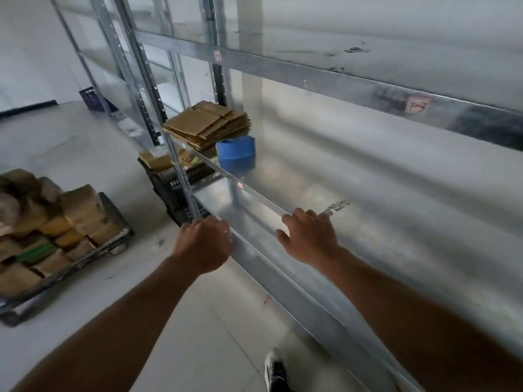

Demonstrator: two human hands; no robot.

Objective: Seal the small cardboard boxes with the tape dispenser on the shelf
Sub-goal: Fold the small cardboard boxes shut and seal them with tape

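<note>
Hands (202, 244) outstretched at shelf (283, 176) edge.

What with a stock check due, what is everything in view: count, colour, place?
shelving: one, silver metal, right side
flattened cardboard: one stack, brown, far end of middle shelf
roll: one, blue, beside that stack
black crate: one, under that shelf, holding brown packs
cart: one, dark, floor left, loaded with brown parcels
blue crate: one, dark blue, far left
shoe: one, black and white, bottom
left hand: fingers curled, by shelf edge
right hand: open, over shelf edge
</note>
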